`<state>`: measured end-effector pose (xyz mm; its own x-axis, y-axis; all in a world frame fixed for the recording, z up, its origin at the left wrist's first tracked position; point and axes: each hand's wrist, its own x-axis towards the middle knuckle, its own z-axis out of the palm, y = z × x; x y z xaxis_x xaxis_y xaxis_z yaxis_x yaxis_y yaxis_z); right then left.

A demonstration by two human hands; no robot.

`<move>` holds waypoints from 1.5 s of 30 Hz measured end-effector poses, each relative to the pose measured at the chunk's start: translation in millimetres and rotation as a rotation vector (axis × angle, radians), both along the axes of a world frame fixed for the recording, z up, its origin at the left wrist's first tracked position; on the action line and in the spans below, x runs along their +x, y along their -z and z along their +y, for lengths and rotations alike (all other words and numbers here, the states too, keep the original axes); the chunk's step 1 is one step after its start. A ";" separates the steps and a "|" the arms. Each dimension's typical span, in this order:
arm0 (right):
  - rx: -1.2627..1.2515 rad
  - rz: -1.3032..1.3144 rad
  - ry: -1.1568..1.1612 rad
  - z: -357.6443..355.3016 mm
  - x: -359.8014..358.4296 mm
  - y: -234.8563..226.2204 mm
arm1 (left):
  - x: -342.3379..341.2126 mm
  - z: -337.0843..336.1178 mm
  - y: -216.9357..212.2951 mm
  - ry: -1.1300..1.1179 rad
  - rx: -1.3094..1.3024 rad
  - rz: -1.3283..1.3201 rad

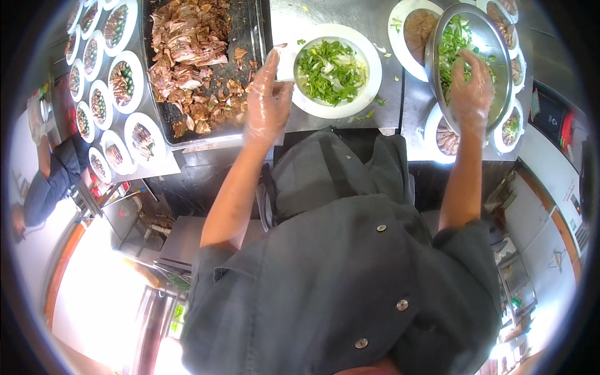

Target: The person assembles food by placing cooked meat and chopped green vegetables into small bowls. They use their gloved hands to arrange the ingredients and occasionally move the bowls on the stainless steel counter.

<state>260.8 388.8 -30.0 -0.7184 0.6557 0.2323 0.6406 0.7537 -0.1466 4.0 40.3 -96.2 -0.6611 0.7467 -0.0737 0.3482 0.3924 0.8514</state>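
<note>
My left hand [269, 103], in a clear plastic glove, is raised by the right edge of a dark tray [255, 37] heaped with sliced browned meat [190, 47]. Its fingers are apart, and I see nothing held in them. Beside it a white plate [374, 72] carries chopped greens [331, 72]. My right hand [470, 90], gloved too, reaches into a steel bowl [505, 81] with more chopped greens [455, 44]. Its fingers are bent and apart at the greens, with no clear grip showing. The bowl sits tilted over several plates.
Several white plates [144, 139] with meat and green pieces crowd the left of the steel table. A white plate [400, 31] with a round brown portion is partly under the bowl. More filled plates [509, 128] stand at the right. Another person's arm [44, 156] shows at far left.
</note>
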 end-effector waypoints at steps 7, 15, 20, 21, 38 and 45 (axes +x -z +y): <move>-0.497 -0.569 0.247 52.9 55.6 47.7 | 11.8 55.3 -0.2 0.157 -0.112 0.325; -0.515 -0.093 0.449 -3.4 33.7 -44.6 | 30.7 69.7 48.5 0.457 -0.052 0.239; -0.694 0.348 -0.052 -81.6 -14.8 -27.5 | 27.6 39.0 11.4 0.215 -0.085 0.213; -0.681 0.297 -0.114 -100.7 -34.7 -20.8 | 23.4 35.3 13.6 0.227 -0.084 0.206; -0.253 -0.145 0.348 17.0 45.4 22.3 | 49.6 86.9 46.7 0.266 -0.077 0.494; -0.299 0.624 -0.214 -87.9 -26.7 48.3 | 44.3 98.4 74.4 0.234 0.009 0.414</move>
